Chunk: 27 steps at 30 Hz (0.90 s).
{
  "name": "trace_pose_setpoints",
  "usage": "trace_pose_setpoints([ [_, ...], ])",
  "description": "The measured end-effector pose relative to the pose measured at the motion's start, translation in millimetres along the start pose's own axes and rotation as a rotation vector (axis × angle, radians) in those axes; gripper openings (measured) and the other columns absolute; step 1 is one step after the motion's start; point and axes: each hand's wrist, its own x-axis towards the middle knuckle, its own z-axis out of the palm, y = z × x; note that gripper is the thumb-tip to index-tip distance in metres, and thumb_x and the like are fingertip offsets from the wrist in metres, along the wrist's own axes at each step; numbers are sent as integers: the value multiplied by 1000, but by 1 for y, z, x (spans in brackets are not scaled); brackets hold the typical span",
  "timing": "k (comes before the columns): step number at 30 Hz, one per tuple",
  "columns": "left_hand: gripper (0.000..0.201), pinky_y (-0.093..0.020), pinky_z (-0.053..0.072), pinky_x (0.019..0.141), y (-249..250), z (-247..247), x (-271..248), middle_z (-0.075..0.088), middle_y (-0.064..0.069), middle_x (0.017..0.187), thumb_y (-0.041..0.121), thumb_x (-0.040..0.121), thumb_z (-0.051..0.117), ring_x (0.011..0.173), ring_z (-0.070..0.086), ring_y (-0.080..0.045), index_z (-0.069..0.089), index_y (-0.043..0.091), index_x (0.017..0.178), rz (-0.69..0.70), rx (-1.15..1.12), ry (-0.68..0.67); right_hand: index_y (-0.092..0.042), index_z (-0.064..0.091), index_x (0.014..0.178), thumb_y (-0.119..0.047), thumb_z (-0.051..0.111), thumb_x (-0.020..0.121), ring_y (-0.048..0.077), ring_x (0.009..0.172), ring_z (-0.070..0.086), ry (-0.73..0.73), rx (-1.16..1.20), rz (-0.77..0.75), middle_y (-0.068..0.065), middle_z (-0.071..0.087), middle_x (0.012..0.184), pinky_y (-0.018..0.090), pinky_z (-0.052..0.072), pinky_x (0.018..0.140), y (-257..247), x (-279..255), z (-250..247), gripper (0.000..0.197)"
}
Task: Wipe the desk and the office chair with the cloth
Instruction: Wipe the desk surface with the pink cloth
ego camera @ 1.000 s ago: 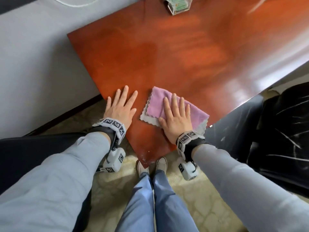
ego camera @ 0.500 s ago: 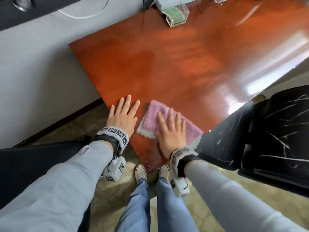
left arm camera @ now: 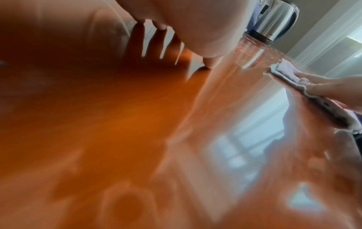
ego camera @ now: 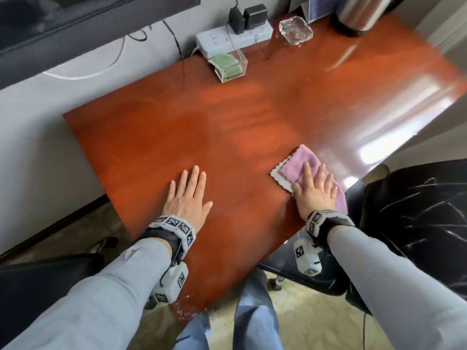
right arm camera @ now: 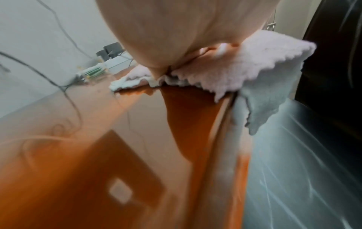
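Observation:
A glossy red-brown desk (ego camera: pixel 227 127) fills the head view. My right hand (ego camera: pixel 314 190) lies flat on a folded pink and white cloth (ego camera: pixel 300 162) at the desk's right edge, fingers straight and pressing down. One corner of the cloth (right arm camera: pixel 254 96) hangs over that edge in the right wrist view. My left hand (ego camera: pixel 188 195) rests flat on the bare wood, fingers spread, well to the left of the cloth. The cloth (left arm camera: pixel 284 72) also shows in the left wrist view, far right. A black office chair (ego camera: pixel 409 218) stands right beside the desk, under my right forearm.
At the desk's far side stand a clear box of green packets (ego camera: pixel 227 65), a white power strip (ego camera: pixel 232 40) with black plugs, a glass ashtray (ego camera: pixel 295 30) and a steel kettle (ego camera: pixel 358 13). A grey wall with cables runs along the left. Beige floor lies below.
My right hand has slid the cloth to the right along the desk, up to its right edge. My left hand has stayed flat on the wood, and the gap between my hands has widened.

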Motion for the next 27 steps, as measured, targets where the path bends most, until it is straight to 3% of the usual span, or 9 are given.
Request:
trace_pose_setpoints([
  [3,75,-46,0,125,32,-10,32,-26,-1,163,53,103,23,153,-15,-24,-15,18,157,-24,-14,-3,-36,-13,154,-51,22,101,38,149,-12,15,42,47,12,-17,163,55,-3,120,8,61,-25,65],
  [5,76,-46,0,125,53,-18,56,-27,-1,163,54,103,23,153,-15,-24,-16,18,157,-47,-16,-5,-34,-11,155,-48,25,102,40,148,-13,28,45,1,13,-18,162,57,-3,120,-5,86,-36,66],
  [9,78,-47,1,125,96,-43,111,-24,-5,164,55,102,25,153,-13,-25,-13,16,158,-65,-14,-7,-37,-5,155,-40,37,100,43,148,-13,-15,-31,-410,10,-16,163,58,-1,119,-33,89,-39,69],
  [11,79,-46,1,125,114,-57,139,-24,-5,164,57,102,26,153,-13,-23,-13,17,158,-58,-13,-21,-41,-3,154,-38,38,101,42,148,-11,-16,-60,-495,8,-14,163,57,2,119,-14,104,-45,68],
  [13,81,-45,0,125,126,-69,162,-26,-4,163,58,101,29,153,-15,-21,-14,18,157,-62,-21,-61,-42,1,154,-40,36,101,43,148,-4,25,-41,-374,10,-8,164,57,5,119,29,145,-60,64],
  [16,89,-45,0,125,138,-75,183,-30,-6,161,62,99,32,152,-18,-24,-18,15,156,-93,1,-86,-35,11,155,-47,32,99,46,144,16,151,6,5,19,8,161,61,18,114,109,217,-99,61],
  [19,92,-48,-1,124,143,-69,188,-31,-8,160,62,98,33,152,-19,-27,-21,12,155,-113,27,-54,-36,4,156,-54,24,101,44,148,7,129,75,263,16,-1,164,58,10,119,158,276,-144,62],
  [22,94,-48,-3,124,139,-66,186,-32,-9,159,63,97,33,151,-19,-26,-25,12,150,-102,46,-28,-39,1,156,-51,25,102,42,149,-3,103,93,302,11,-8,164,56,1,120,150,323,-169,60],
  [27,94,-52,-5,123,141,-81,205,-38,-9,157,67,96,25,149,-26,-25,-26,11,152,-109,66,-87,-55,6,148,-45,30,100,48,147,-6,142,124,173,11,-9,164,63,-3,116,68,370,-177,54],
])
